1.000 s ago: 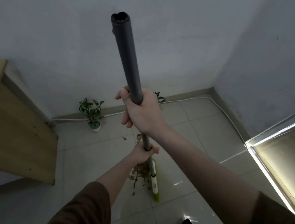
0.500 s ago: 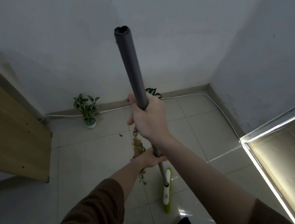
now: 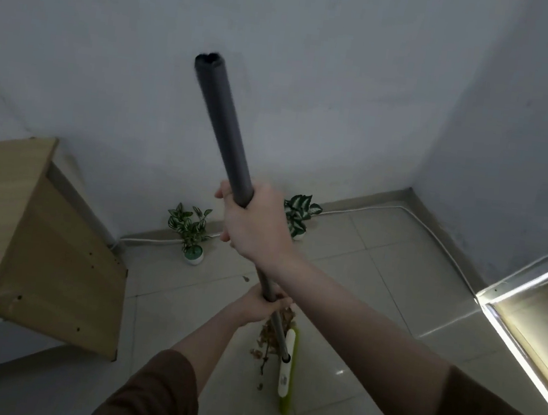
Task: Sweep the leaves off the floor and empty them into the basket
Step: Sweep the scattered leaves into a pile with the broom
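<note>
dim rm | bright strip (image 3: 521,344) rt | glare on floor (image 3: 338,372) | wide-angle warp | handle (image 3: 219,131) blurry

Corner of 2 grey walls (image 3: 318,57); pale tiled floor (image 3: 378,272); wooden cabinet (image 3: 36,247) left; 2 potted plants (image 3: 190,228).

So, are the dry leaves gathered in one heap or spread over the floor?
Mostly gathered: the dry leaves lie in a narrow strip beside the broom head; one stray leaf lies apart.

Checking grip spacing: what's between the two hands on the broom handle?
Head view: just a short bare stretch of the grey handle, between the right hand above and the left hand below. Nothing else there.
</note>
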